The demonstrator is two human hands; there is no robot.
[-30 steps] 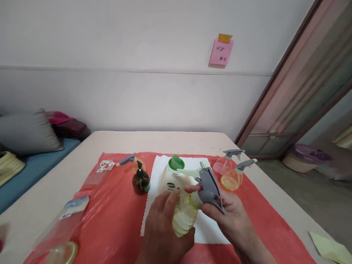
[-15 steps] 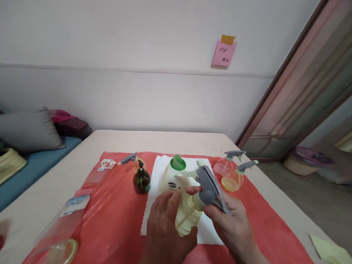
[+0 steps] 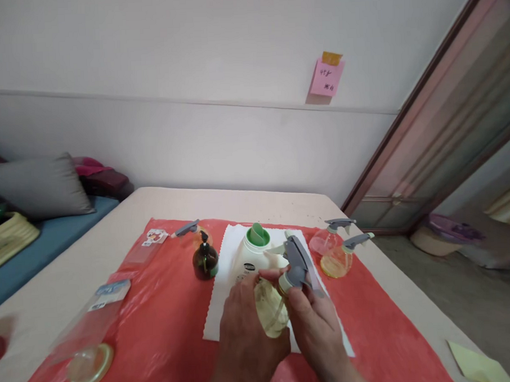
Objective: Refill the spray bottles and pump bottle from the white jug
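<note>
My left hand [image 3: 248,332] is wrapped round the clear, yellowish body of a spray bottle [image 3: 272,311]. At its neck, the fingers of my right hand [image 3: 318,326] close just under the grey trigger head [image 3: 297,262]. The bottle tilts, its nozzle pointing left. Directly behind it stands a white jug [image 3: 246,259] with a green cap [image 3: 258,235], partly hidden by the bottle and my left hand. Both stand over a white cloth [image 3: 224,271] on a red plastic sheet [image 3: 167,318].
Left of the jug is a brown pump bottle [image 3: 205,264], with a grey-headed sprayer [image 3: 187,229] behind it. A pink spray bottle [image 3: 320,243] and a yellow one [image 3: 336,264] stand right. Clear plastic packages [image 3: 110,298] and a round lid-like piece [image 3: 91,367] lie left.
My right hand has shifted slightly left and its grip has moved closer round the bottle's neck. The spray head has turned a little; the cloth's lower right corner now shows.
</note>
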